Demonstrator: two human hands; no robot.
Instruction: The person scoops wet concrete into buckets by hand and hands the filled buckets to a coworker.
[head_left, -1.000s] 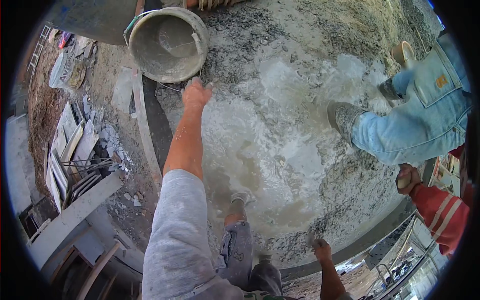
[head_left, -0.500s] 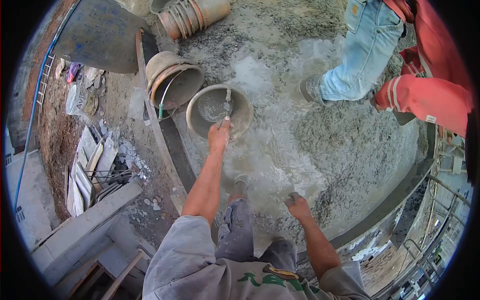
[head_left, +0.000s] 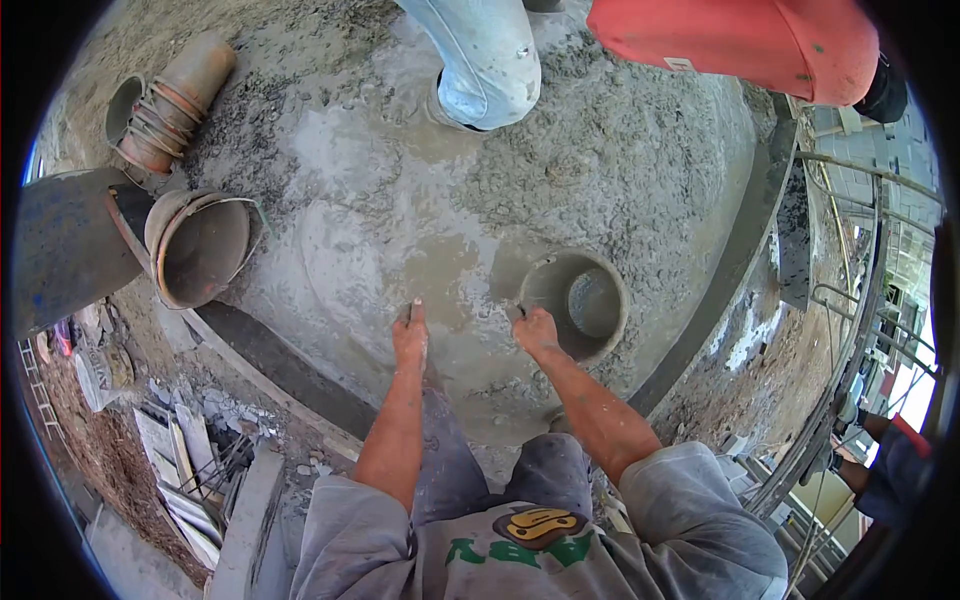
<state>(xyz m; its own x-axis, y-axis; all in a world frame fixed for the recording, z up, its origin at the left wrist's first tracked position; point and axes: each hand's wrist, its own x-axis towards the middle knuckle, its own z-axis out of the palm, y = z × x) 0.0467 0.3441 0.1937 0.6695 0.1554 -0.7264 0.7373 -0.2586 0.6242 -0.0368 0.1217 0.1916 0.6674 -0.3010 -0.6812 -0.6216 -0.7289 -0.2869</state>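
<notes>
A mud-coated bucket [head_left: 540,290] stands tilted on the wet concrete [head_left: 440,270], with grey watery residue inside. My right hand [head_left: 537,332] is closed at its near left rim; a small dark piece shows at the fingertips. To the left, my left hand [head_left: 410,338] hovers over the wet concrete, closed with the thumb stretched forward. A dark bit shows beside its fingers, but I cannot make out what it is.
Stacked buckets [head_left: 205,250] lie on their sides at left, near a large drum [head_left: 70,250]. More nested buckets [head_left: 165,110] lie behind. A co-worker's light-blue trouser leg [head_left: 485,60] and red-clad leg [head_left: 720,40] are ahead. Form boards [head_left: 285,370] edge the slab.
The bucket has moved from the left over to the right, beside my right hand. My left hand has come away from it. The view has turned rightward.
</notes>
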